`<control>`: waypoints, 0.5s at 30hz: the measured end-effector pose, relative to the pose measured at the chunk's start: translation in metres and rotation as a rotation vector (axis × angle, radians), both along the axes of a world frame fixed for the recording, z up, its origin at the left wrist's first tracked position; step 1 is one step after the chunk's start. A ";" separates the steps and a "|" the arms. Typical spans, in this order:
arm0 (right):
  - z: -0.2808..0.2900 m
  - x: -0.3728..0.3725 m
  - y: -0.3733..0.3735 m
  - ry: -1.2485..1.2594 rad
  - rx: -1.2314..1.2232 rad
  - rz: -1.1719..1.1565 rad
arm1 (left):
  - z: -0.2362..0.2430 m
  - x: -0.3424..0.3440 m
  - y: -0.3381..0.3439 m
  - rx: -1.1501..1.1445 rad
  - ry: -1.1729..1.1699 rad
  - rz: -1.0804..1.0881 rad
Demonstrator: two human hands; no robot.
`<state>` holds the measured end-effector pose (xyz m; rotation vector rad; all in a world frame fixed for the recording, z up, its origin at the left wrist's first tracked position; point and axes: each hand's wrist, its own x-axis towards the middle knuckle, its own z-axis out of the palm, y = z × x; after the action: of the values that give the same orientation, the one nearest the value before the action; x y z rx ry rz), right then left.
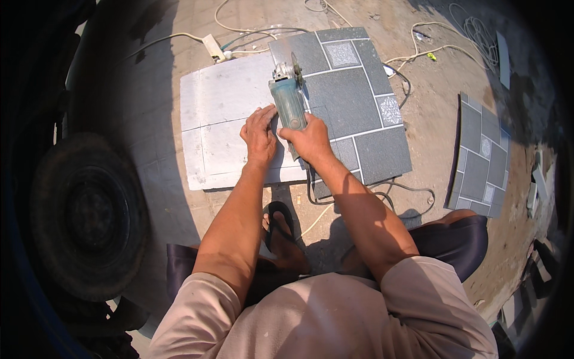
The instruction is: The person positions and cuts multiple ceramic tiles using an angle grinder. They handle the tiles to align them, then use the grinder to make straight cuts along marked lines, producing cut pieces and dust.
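Observation:
My right hand [308,139] grips the rear of a teal angle grinder [288,99], whose disc [295,64] points away from me over a grey patterned tile [353,102]. My left hand [260,134] presses flat, fingers spread, on a white tile [224,119] lying face down just left of the grinder. The white tile partly overlaps the grey one. The grinder's black cord [382,188] loops on the ground near my feet.
A second grey patterned tile [481,158] lies to the right on the dirt. A white power strip [214,48] and several cables [442,36] lie beyond the tiles. A vehicle tyre [89,215] stands at the left. My sandalled foot [280,224] is below the tiles.

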<state>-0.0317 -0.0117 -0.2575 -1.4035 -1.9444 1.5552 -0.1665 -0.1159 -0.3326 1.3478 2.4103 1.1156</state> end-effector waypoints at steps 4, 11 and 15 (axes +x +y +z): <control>0.006 0.007 -0.001 -0.016 -0.138 0.024 | 0.008 -0.016 0.013 -0.044 -0.177 0.072; 0.025 0.020 -0.010 -0.070 -0.174 0.026 | 0.018 -0.025 0.023 -0.056 -0.402 0.164; 0.027 0.025 -0.016 -0.037 -0.206 0.026 | 0.003 -0.045 0.019 -0.040 -0.551 0.100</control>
<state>-0.0068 -0.0281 -0.2307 -1.5010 -1.8748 1.7970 -0.2119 -0.0970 -0.3292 0.7757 2.0891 1.2541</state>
